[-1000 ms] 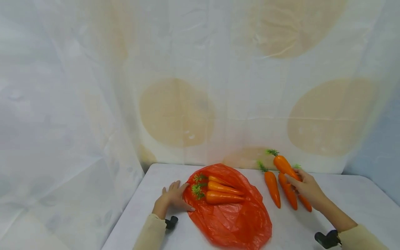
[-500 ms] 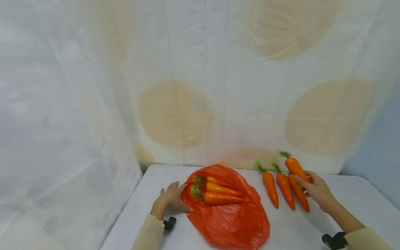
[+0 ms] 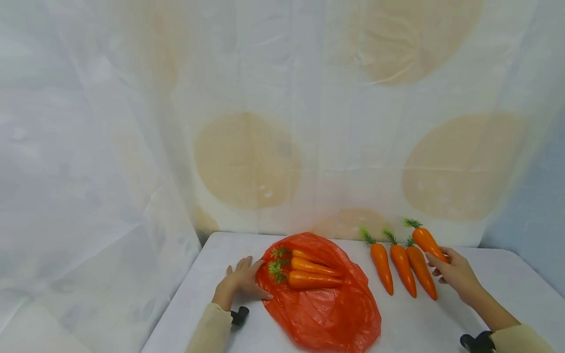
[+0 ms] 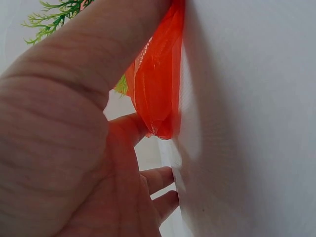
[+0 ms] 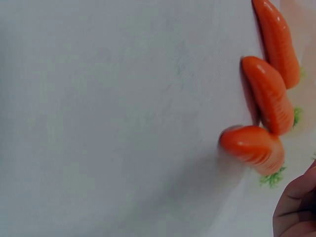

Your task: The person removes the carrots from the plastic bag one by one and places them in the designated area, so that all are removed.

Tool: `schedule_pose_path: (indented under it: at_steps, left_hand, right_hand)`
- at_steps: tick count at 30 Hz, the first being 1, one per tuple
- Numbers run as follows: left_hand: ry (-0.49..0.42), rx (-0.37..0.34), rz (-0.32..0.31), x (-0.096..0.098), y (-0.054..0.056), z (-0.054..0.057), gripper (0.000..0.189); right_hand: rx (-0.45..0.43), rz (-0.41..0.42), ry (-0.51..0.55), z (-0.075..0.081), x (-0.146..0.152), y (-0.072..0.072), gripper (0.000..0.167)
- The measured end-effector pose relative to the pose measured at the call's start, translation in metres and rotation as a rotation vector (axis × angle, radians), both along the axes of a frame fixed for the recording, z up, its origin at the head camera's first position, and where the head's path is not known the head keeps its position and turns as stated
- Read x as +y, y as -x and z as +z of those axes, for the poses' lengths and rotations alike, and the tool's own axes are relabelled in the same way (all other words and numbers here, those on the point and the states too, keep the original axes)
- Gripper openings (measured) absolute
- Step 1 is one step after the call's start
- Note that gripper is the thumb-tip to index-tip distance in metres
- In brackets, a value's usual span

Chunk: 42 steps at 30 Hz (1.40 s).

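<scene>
My left hand (image 3: 248, 280) lies at the left edge of the red plastic bag (image 3: 331, 314), thumb and index finger touching its rim with the fingers spread. In the left wrist view, the bag's edge (image 4: 158, 89) stands up between thumb and index finger, and other fingertips touch the table. Inside the bag lie orange carrots (image 3: 314, 280) with green tops toward my left hand. My right hand (image 3: 459, 274) holds a carrot (image 3: 429, 243) above the table, its leafy end pointing up and left. Just left of it, three more carrots (image 3: 402, 270) lie side by side.
The white table (image 3: 499, 279) is backed by a pale sheet with tan circles (image 3: 249, 159). Another pale sheet (image 3: 88, 196) hangs along the left side. Each wrist carries a black camera mount (image 3: 240, 316).
My right hand has moved right with the carrot in it, from above the row to its right end. The row is now more fully visible. My left hand stays at the bag.
</scene>
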State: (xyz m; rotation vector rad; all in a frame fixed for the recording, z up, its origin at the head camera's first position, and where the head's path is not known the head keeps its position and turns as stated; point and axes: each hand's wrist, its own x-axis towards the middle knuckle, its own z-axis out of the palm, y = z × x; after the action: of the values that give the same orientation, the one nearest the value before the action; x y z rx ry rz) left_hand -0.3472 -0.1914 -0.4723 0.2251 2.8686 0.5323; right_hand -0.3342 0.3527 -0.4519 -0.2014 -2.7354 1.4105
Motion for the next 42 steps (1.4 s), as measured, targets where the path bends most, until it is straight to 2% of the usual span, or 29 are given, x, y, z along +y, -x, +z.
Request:
schedule_pose_path:
  at_steps: [11, 18, 26, 29, 37, 42]
  left_hand:
    - [0.002, 0.017, -0.002, 0.0, -0.001, 0.0, 0.105]
    - [-0.013, 0.003, 0.008, 0.002, -0.002, -0.001, 0.104]
    - [-0.013, -0.012, 0.02, 0.002, -0.001, -0.002, 0.105]
    - [-0.01, -0.018, 0.023, 0.001, 0.0, 0.0, 0.105]
    - [-0.004, -0.008, 0.017, 0.001, 0.002, -0.004, 0.104]
    - [0.0, -0.011, 0.019, 0.002, 0.002, -0.003, 0.104]
  right_hand:
    - [-0.057, -0.038, -0.01, -0.016, 0.018, 0.002, 0.089]
    - [-0.095, -0.073, -0.008, -0.027, 0.025, 0.003, 0.092]
    - [-0.142, -0.088, -0.021, -0.029, 0.029, 0.003, 0.091]
    - [-0.172, -0.091, -0.057, -0.03, 0.029, 0.005, 0.088]
    - [-0.272, -0.164, -0.19, -0.03, 0.025, 0.002, 0.08]
    - [-0.345, -0.228, -0.219, -0.031, 0.019, 0.002, 0.077]
